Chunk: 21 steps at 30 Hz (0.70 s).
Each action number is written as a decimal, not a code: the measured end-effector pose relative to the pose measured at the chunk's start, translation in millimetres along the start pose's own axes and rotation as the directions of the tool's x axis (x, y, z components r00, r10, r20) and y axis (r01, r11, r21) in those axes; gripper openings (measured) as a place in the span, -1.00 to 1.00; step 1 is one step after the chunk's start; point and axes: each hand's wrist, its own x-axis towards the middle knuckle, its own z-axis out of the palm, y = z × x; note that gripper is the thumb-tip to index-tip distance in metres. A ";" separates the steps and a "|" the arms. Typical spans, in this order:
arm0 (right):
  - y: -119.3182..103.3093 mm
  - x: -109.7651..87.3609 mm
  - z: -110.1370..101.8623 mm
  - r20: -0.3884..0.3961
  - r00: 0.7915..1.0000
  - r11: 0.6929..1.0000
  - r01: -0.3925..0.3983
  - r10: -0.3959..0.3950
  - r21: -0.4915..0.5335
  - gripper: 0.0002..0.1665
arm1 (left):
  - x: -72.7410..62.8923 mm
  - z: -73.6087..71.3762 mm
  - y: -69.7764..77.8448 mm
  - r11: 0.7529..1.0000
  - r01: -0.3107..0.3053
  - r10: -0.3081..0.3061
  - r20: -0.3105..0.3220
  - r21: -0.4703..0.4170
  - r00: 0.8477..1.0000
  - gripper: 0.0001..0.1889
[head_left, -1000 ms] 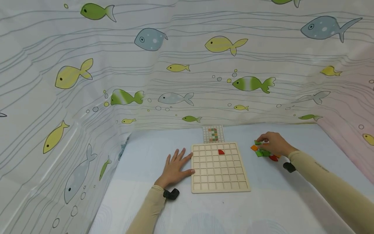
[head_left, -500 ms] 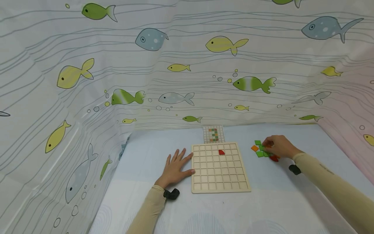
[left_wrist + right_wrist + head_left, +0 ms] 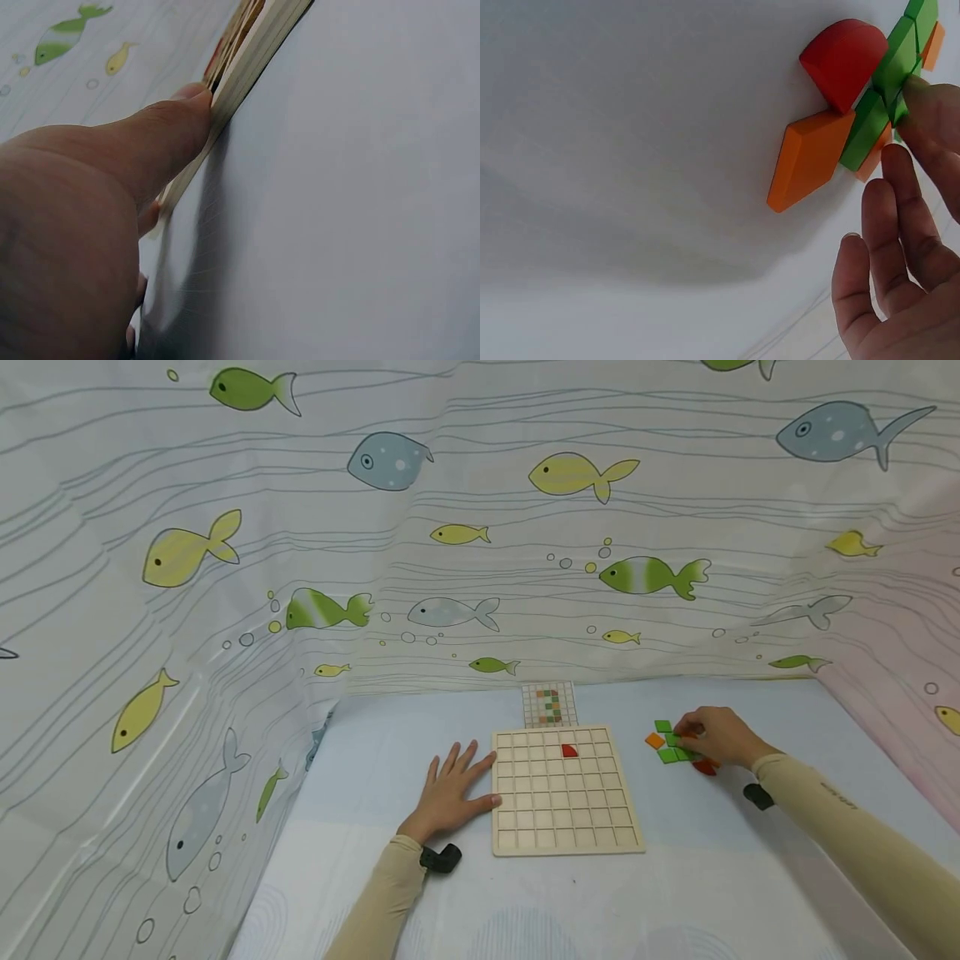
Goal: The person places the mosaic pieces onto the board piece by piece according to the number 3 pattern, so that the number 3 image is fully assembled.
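My left hand [image 3: 447,793] rests with fingers spread at the left edge of a wooden grid board [image 3: 558,810]. In the left wrist view the thumb [image 3: 176,124] presses against the board's side. One red quarter-round tile [image 3: 569,751] sits in a cell of the board's upper part. My right hand [image 3: 716,735] is over a loose group of tiles to the right, thumb and fingertips right at a green tile [image 3: 897,111]; I cannot tell whether they pinch it. Close by lie an orange tile [image 3: 810,161] and a red rounded tile [image 3: 846,64].
Behind the board lies a small pattern card [image 3: 550,704] with a coloured grid. A green tile [image 3: 663,727] and an orange tile [image 3: 655,741] lie at the group's left side. A fish-printed sheet [image 3: 465,568] rises behind the table.
My right hand has shifted slightly right, away from the group's far green tile, which now shows fully. Over the last half second it barely moves. The left hand stays at the board's edge.
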 end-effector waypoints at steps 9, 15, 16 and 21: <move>-1.7 3.5 6.9 -0.023 1.000 1.000 0.013 -0.012 0.008 -0.74 | -0.2 -0.6 -0.2 1.000 0.001 -0.001 -0.003 -0.006 1.000 -0.19; -5.1 4.2 10.4 -0.022 0.998 0.998 0.056 -0.056 0.003 -0.71 | -0.7 -1.1 0.2 1.000 0.003 -0.003 0.009 -0.003 1.000 -0.17; -5.9 4.3 10.3 -0.020 0.998 0.998 0.061 -0.061 -0.001 -0.70 | -0.7 -1.0 0.1 1.000 -0.001 0.001 0.006 -0.004 1.000 -0.17; -7.4 4.7 9.5 -0.014 0.999 0.999 0.046 -0.046 -0.012 -0.69 | -0.3 -1.2 0.0 1.000 -0.002 0.002 0.008 -0.002 1.000 -0.17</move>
